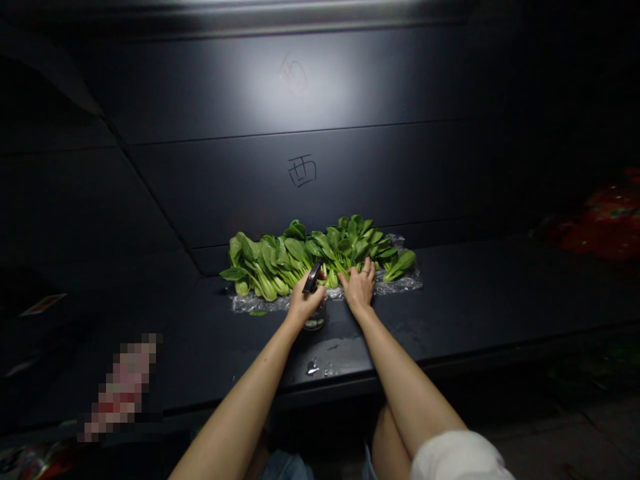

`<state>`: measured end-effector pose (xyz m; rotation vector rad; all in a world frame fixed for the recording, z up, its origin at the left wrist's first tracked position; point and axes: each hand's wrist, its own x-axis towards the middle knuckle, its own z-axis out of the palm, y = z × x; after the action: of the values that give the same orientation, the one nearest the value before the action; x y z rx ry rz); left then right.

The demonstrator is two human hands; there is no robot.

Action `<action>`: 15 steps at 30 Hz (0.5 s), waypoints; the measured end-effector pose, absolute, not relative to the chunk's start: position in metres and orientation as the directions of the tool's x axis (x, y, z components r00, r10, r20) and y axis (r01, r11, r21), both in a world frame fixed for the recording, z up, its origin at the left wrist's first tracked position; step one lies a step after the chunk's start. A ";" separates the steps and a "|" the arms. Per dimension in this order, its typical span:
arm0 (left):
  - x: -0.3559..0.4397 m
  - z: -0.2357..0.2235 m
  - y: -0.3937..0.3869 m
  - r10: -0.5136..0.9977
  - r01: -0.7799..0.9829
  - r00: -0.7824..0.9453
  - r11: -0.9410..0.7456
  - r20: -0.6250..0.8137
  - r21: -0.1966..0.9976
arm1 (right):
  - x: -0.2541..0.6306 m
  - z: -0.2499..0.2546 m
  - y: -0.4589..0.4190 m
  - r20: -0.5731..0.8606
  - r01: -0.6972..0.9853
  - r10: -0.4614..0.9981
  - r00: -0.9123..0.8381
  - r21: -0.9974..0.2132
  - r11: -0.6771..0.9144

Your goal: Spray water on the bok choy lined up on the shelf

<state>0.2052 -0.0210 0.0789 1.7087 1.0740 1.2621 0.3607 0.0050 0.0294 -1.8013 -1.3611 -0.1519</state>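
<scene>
Green bok choy lies in a row along the back of a dark shelf, leaves toward the wall and pale stems toward me. Clear plastic wrap is spread under it. My left hand is wrapped round a spray bottle with a dark trigger head; its clear lower part shows below the hand. My right hand rests on the stems right of the bottle, fingers spread and palm down, a ring on one finger. Whether it grips any stem is not visible.
Water drops wet the dark shelf near its front edge. A dark panel with a handwritten character rises behind. Red packages sit at the far right. A small card lies at the left.
</scene>
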 end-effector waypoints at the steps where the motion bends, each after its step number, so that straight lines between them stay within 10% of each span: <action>1: 0.205 0.079 -0.021 0.927 0.196 0.162 -0.366 0.338 0.910 | 0.362 0.028 0.007 0.557 0.826 0.721 0.413 -0.563 -0.038; 15: 0.206 0.073 -0.015 0.921 0.232 0.169 -0.384 0.351 0.894 | 0.369 0.019 0.004 0.569 0.769 0.742 0.355 -0.629 0.115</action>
<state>0.2062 -0.0147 0.0735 1.7477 1.0999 1.2495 0.3689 0.0040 0.0193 -1.6197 -1.3826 -0.0333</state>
